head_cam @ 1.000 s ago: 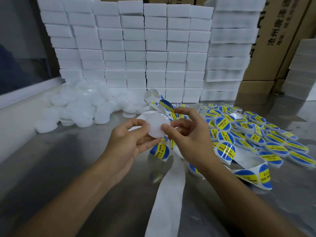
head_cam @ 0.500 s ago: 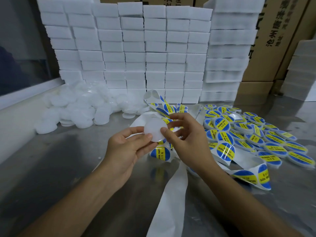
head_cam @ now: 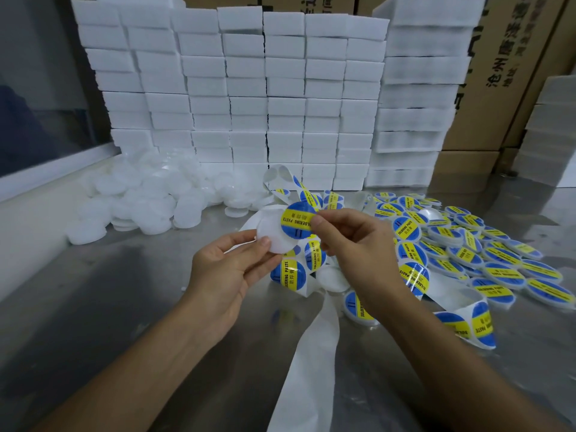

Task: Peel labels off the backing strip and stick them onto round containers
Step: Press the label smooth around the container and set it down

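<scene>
My left hand (head_cam: 224, 275) pinches a round white container (head_cam: 271, 235) by its lower left edge and holds it up over the metal table. My right hand (head_cam: 352, 244) pinches a round blue and yellow label (head_cam: 297, 224) by its right edge. The label overlaps the container's right half; whether it touches the surface I cannot tell. The white backing strip (head_cam: 311, 353) with more labels loops under both hands and trails toward the front edge.
A heap of bare white containers (head_cam: 140, 201) lies at the left. Labelled containers (head_cam: 467, 254) spread over the right side of the steel table (head_cam: 93, 307). Stacked white boxes (head_cam: 249, 98) wall off the back, with cardboard cartons (head_cam: 514, 73) behind at right.
My right hand has brought a peeled label up over the container, where before its fingers were at the strip behind it. The container stays in my left hand.
</scene>
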A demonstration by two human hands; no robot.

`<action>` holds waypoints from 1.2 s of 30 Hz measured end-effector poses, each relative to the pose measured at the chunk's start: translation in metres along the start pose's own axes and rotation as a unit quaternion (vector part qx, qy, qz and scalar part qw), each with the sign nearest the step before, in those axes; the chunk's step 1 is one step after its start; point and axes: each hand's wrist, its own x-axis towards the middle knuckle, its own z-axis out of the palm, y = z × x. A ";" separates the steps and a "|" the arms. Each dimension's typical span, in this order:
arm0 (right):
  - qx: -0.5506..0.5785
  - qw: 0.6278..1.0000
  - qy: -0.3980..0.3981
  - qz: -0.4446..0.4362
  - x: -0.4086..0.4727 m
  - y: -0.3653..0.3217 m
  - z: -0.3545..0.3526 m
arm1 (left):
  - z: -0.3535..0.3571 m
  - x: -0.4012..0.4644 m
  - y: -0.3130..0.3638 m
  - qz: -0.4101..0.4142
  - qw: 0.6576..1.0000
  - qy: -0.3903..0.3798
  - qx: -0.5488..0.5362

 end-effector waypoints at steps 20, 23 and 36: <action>-0.062 0.998 -0.029 -0.008 -0.004 0.002 0.005 | 0.000 -0.002 -0.002 0.018 0.999 -0.037 0.033; -0.068 0.997 -0.030 -0.013 -0.004 0.003 0.005 | -0.001 -0.002 -0.003 0.020 0.998 -0.038 0.039; -0.085 0.995 -0.034 -0.034 -0.003 0.006 0.004 | -0.001 -0.003 -0.002 0.019 0.998 -0.033 0.053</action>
